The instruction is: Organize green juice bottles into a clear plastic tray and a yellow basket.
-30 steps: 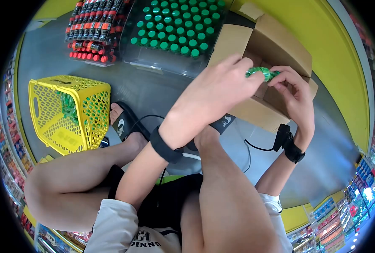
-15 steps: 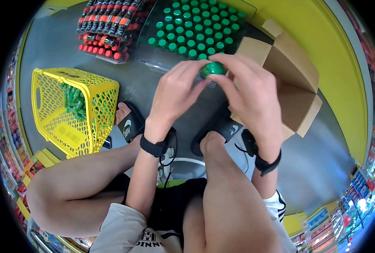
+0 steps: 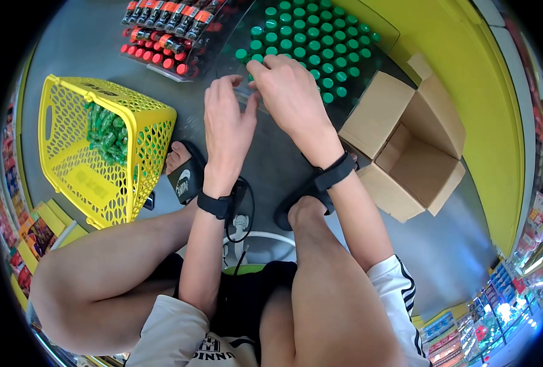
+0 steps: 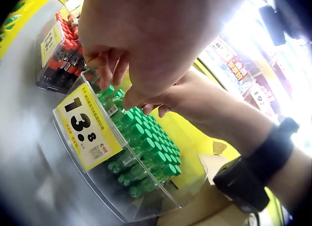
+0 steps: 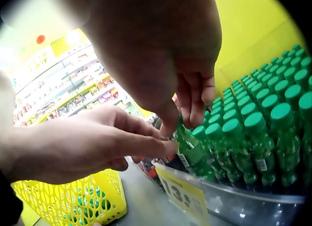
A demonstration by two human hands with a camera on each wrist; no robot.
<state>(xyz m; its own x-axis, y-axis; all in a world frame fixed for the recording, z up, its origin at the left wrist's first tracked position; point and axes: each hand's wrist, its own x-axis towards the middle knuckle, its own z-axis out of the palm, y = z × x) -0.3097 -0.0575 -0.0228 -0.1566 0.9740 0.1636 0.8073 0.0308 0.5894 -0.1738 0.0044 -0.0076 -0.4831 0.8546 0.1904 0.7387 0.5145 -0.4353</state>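
Both hands meet at the near left corner of a clear display bin point(image 5: 243, 199) packed with upright green-capped bottles point(image 3: 313, 46). My right hand point(image 3: 293, 92) reaches down over this corner, its thumb and fingers pinching the top of a small green bottle point(image 5: 191, 150). That bottle stands just inside the bin wall, beside the front row. My left hand point(image 3: 225, 125) is close on the left with fingers fairly straight, its fingertips right at the bottle in the right wrist view. From the head view, the hands cover the bottle.
A yellow price card point(image 4: 90, 126) hangs on the bin's front. Left of it are dark bottles with red caps point(image 3: 168, 63). A yellow basket point(image 3: 131, 159) holding green wrapped pieces point(image 3: 107, 134) lies at the left. An open cardboard box point(image 3: 378, 107) stands at the right.
Both hands have moved left from over the cardboard box to the bin's corner, taking the green bottle down among the others. The left hand's fingers have straightened. The head view has shifted.
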